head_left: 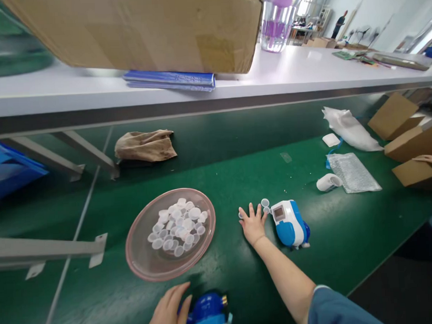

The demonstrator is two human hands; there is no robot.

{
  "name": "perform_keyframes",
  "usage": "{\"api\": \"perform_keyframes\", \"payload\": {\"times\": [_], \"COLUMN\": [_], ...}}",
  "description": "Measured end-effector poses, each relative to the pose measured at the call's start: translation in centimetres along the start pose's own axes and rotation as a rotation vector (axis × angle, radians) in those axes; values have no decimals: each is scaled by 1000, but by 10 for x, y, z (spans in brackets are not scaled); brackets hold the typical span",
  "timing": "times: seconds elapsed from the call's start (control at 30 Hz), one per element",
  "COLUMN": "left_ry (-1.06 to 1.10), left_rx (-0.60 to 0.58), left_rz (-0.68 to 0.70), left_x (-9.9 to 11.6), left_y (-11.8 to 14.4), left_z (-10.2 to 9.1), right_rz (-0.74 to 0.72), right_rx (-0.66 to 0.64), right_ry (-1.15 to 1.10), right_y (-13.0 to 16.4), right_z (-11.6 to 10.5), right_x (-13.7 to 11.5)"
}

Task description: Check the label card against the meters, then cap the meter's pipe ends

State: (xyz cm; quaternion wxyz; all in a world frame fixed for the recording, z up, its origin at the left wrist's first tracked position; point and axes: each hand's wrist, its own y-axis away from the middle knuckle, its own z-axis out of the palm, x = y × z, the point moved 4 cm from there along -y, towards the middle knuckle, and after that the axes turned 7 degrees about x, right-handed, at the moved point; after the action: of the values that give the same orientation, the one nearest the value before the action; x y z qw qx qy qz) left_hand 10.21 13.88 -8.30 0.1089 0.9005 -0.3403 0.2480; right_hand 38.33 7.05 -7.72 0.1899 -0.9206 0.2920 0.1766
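My right hand (253, 226) lies on the green table with its fingers spread. Small clear plastic caps (265, 203) are at its fingertips, one partly under the thumb-side or outer finger. Just right of it rests a blue-and-white meter-like device (289, 223) with a small grey window. At the bottom edge my left hand (168, 311) has thumb and fingers apart, beside a second blue-and-white device (208, 311) with a brass-coloured fitting. The thumb overlaps that device's edge; whether it touches is unclear. A round pinkish tray (139, 253) full of similar caps sits between and beyond my hands.
A white shelf (305, 77) crosses above, bearing a cardboard box (153, 31) and a clear-and-purple cup (277, 25). Metal brackets (44, 248) stand left. A brown cloth (145, 146), white cup-shaped part (328, 182) and bubble-wrap bag (354, 172) lie around. Another person's hand (430, 160) touches cardboard, far right.
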Motion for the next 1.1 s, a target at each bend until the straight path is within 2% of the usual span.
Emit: {"api": "perform_keyframes", "payload": {"times": [0.07, 0.13, 0.23, 0.3, 0.37, 0.43, 0.5, 0.57, 0.63, 0.7, 0.8, 0.9, 0.97, 1.03, 1.1], "left_ry": [39, 79, 95, 143, 308, 502, 599, 589, 528, 389, 207, 191, 186, 180, 158], "left_rx": [-57, -104, -167, -207, -296, -396, -448, -440, -422, -381, -321, -314, -289, -240, -189], "left_rz": [100, 188, 240, 211, 121, 17, -21, -4, 69, 202, 329, 301, 275, 205, 32], "left_x": [37, 71, 99, 104, 99, 91, 83, 79, 81, 92, 111, 116, 105, 79, 38], "left_y": [-25, -52, -84, -96, -98, -93, -86, -80, -75, -72, -69, -67, -62, -50, -28], "left_z": [10, 29, 67, 91, 111, 124, 129, 127, 125, 124, 125, 113, 88, 50, 9], "right_rz": [-11, -30, -74, -75, 0, 135, 323, 559, 766, 858, 883, 795, 610, 389, 223], "right_rx": [-12, -30, -78, -92, -64, -27, -16, -43, -85, -116, -87, -95, -219, -402, -567], "right_ry": [-11, -36, -87, -187, -373, -591, -809, -1077, -1336, -1481, -1439, -1149, -901, -734, -683], "right_y": [8, 22, 50, 71, 89, 100, 105, 107, 107, 108, 119, 137, 148, 158, 167], "right_z": [4, 14, 32, 40, 41, 38, 35, 38, 44, 47, 42, 26, 15, 11, 16], "right_x": [9, 6, -5, -8, -5, 3, 12, 20, 24, 26, 37, 50, 49, 40, 23]}}
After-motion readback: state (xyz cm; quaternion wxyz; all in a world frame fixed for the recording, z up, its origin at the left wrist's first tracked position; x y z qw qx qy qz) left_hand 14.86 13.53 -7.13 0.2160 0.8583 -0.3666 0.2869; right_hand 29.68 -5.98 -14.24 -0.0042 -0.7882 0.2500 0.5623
